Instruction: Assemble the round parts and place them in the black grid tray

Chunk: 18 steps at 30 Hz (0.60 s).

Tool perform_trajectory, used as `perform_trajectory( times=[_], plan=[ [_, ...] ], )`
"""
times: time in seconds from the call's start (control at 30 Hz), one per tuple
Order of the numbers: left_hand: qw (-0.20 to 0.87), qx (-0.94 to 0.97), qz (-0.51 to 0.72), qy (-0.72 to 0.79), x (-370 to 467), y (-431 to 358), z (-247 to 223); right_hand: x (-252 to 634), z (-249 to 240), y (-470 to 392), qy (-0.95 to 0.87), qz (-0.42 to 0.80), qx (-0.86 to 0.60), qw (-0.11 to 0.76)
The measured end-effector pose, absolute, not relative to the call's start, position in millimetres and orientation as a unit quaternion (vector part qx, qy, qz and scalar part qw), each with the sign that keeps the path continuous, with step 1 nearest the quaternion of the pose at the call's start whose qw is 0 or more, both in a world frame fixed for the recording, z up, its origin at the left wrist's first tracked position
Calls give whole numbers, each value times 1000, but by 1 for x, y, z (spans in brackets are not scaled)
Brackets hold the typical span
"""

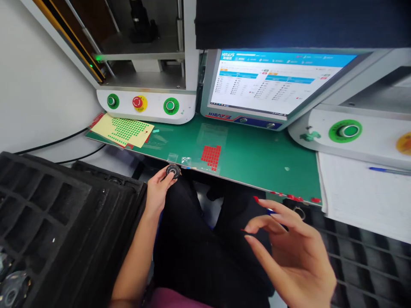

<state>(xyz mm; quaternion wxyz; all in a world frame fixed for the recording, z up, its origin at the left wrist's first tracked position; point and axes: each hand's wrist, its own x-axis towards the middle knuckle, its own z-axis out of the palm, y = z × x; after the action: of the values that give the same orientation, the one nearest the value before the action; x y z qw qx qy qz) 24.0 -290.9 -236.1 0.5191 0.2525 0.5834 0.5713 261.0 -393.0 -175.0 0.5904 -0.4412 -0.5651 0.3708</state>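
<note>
While the left hand [158, 190] grasps one round black part [174, 171], its thumb pressed on the face and its fingers curled beneath, the right hand [300, 254] hangs well apart from it with fingers loosely bent. The part sits right at the left fingertips, beside the near edge of the green board [257, 158]. Two red pieces show at the right fingertips: one red tab [256, 199] on the uppermost finger, and one thin red sliver [243, 230] at the finger just above the thumb (whether the thumb pinches it, I cannot tell). Beyond the left fingers and to their right lies one patch of red stickers [211, 157], too small to count singly; beyond them and to their left, one yellow sheet [123, 130] of green dots. Farther from both hands are three green buttons [170, 105] and one lit screen [257, 87]. Past the right fingers, one blue pen [388, 171] rests on white paper [362, 196].
</note>
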Motion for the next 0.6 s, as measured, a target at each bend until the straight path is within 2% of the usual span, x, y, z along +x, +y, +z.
perform_trajectory(
  times=[0.33, 0.47, 0.6],
  plan=[
    [523, 275, 535, 603, 22, -271, -241, 268, -184, -400, -547, 361, -476, 586],
    [525, 312, 524, 595, 22, -286, -220, 270, -184, -397, -514, 354, -500, 600],
    [607, 409, 436, 524, 34, -310, -186, 266, -181, -382, -446, 380, -505, 634]
  ],
)
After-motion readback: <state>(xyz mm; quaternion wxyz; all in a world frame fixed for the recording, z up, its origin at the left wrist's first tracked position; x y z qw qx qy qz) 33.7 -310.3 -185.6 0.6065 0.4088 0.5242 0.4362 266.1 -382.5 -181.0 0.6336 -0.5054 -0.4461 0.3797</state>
